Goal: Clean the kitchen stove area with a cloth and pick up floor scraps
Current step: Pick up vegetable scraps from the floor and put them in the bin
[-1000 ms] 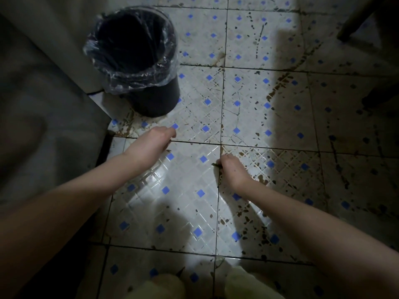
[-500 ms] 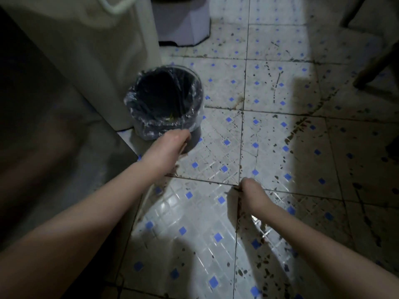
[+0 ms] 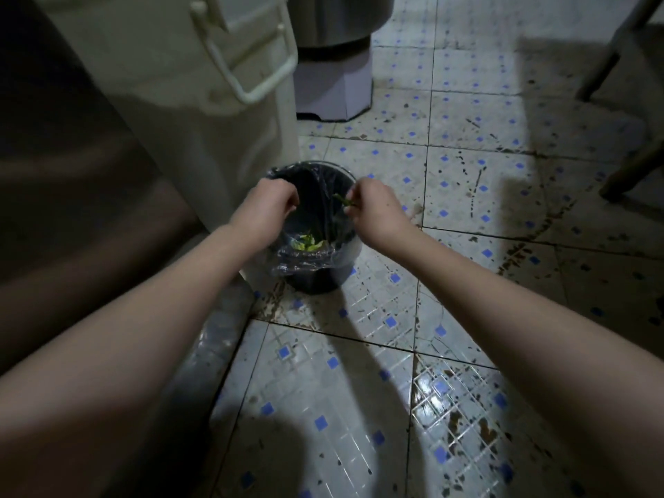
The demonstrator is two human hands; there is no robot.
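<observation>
Green, thin, stalk-like vegetable scrap: pinched at the fingertips of the right hand and held over the open mouth of the bin, near its right rim.

Right hand: fingers bent, grasping the scrap; forearm bare.

Left hand: fingers curled downward over the bin's left rim. Whether anything lies inside the curl cannot be told.

Small round black plastic waste bin: upright on the floor, standing just beside the corner of a cream unit.

Clear, crinkled plastic liner bag: folded out over the bin's rim, glossy and wrinkled.

Yellow-green leafy scraps: a small loose heap at the bottom of the bin, below both hands.

Glazed white floor tiles: embossed with a diagonal grid and dotted with small blue squares. The grout lines are dark, the surface reflective, and brown spots and smears lie thickest to the right.

Cream-coloured smooth unit: left of the bin, fitted with a pale rounded loop handle.

Pale grey faceted pedestal base: behind the bin, under a dark rounded body.

Dark slanted furniture legs: at the upper right, well apart from the bin.
</observation>
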